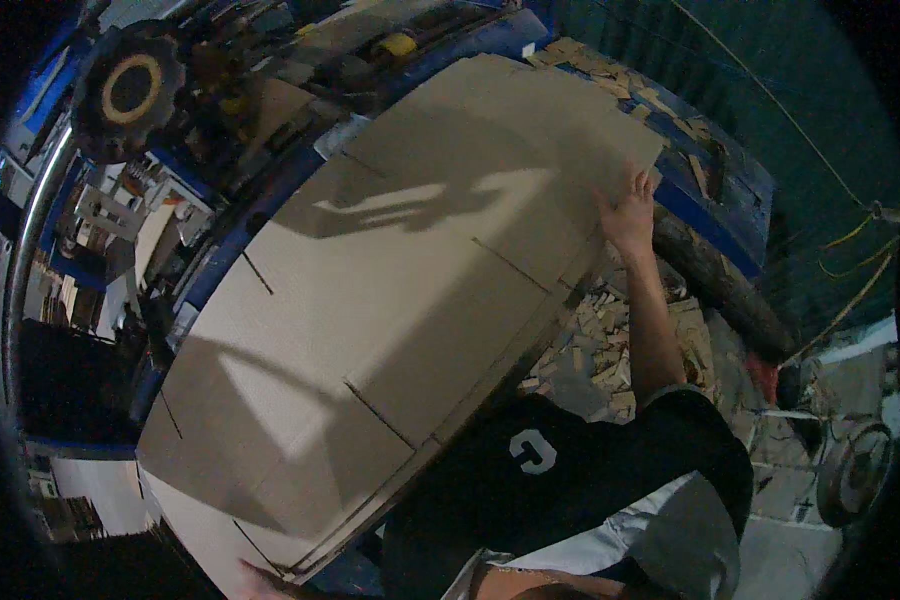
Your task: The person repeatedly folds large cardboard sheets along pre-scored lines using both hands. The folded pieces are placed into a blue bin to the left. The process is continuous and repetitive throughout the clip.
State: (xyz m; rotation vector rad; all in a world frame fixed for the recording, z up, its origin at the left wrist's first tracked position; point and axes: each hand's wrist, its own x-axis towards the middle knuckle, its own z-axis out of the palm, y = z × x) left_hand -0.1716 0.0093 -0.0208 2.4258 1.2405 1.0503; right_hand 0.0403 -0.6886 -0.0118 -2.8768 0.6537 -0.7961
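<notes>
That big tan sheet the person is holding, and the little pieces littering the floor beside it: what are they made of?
The sheet looks like corrugated cardboard: matte tan, with cut slots and layered edges where several sheets stack. The floor scraps look like offcuts of the same board, though they are too small to be sure. The right hand grips its far edge.

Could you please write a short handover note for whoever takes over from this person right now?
Right hand: grips the far right edge of the top cardboard sheet.
Left hand: at the near corner of the stack, at the picture's lower edge; its grip is mostly hidden.
Sheets: large slotted cardboard, stacked flat on the blue machine bed.
Done: the top sheet lies roughly square on the stack.
Left: cannot be judged here. Cardboard offcuts litter the floor.
</notes>
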